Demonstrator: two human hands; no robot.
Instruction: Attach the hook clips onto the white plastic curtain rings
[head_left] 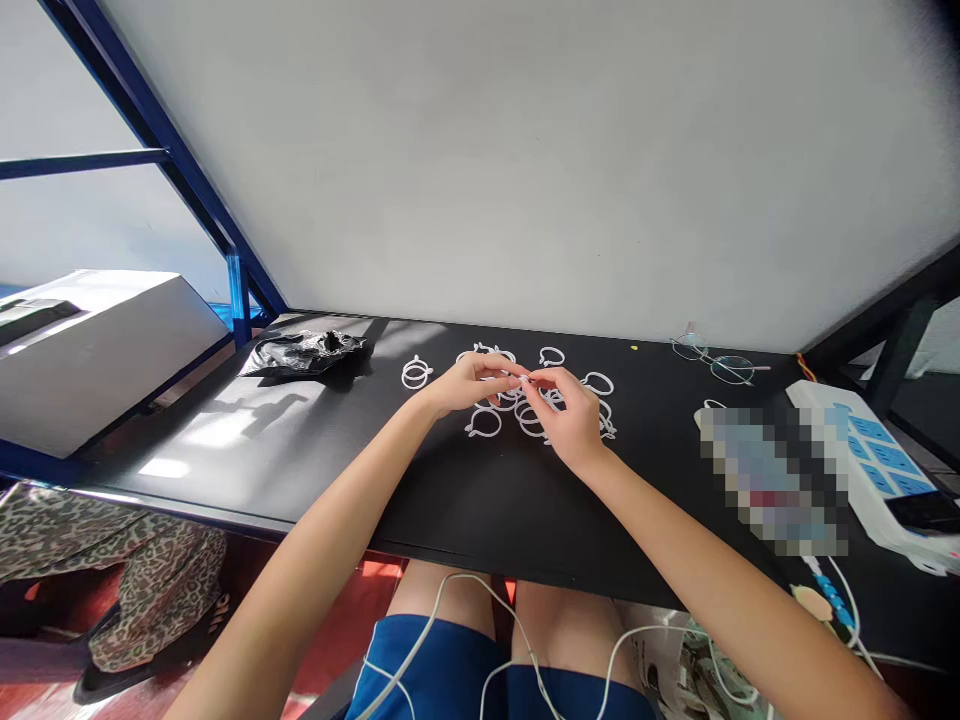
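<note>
Carefully, left hand point(466, 383) and right hand point(568, 414) pinched a white piece point(523, 380) amid clasped rings point(485, 436), seemingly light, springy, best gripped at clasps point(470, 432).

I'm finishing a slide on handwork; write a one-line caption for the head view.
Left hand and right hand meet over white rings on a black table, eyeglasses to the right.

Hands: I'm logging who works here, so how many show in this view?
2: the left hand and right hand, fingertips close together over the white rings. The person in patterned trousers at the left edge shows none; theirs may be out of view.
</note>
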